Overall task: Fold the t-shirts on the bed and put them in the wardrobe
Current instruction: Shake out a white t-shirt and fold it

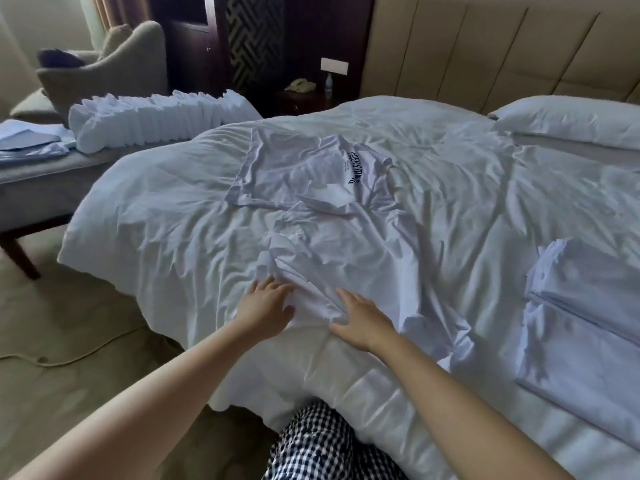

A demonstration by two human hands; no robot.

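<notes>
A white t-shirt (346,258) lies crumpled on the white bed (156,216), near its front edge. My left hand (265,306) and my right hand (363,322) both rest flat on the shirt's near part, fingers spread, a fold of cloth bunched between them. Further back lies another white t-shirt (298,168) with dark lettering, spread out and creased. At the right side of the bed sit folded white t-shirts (581,320) in a flat pile.
A row of folded white cloths (156,117) lies on a grey bench (41,181) at the left, with bluish folded cloth (27,142) beside it. An armchair (114,64) and a dark nightstand (301,98) stand behind. A pillow (571,119) lies at the headboard. A cable (69,355) crosses the floor.
</notes>
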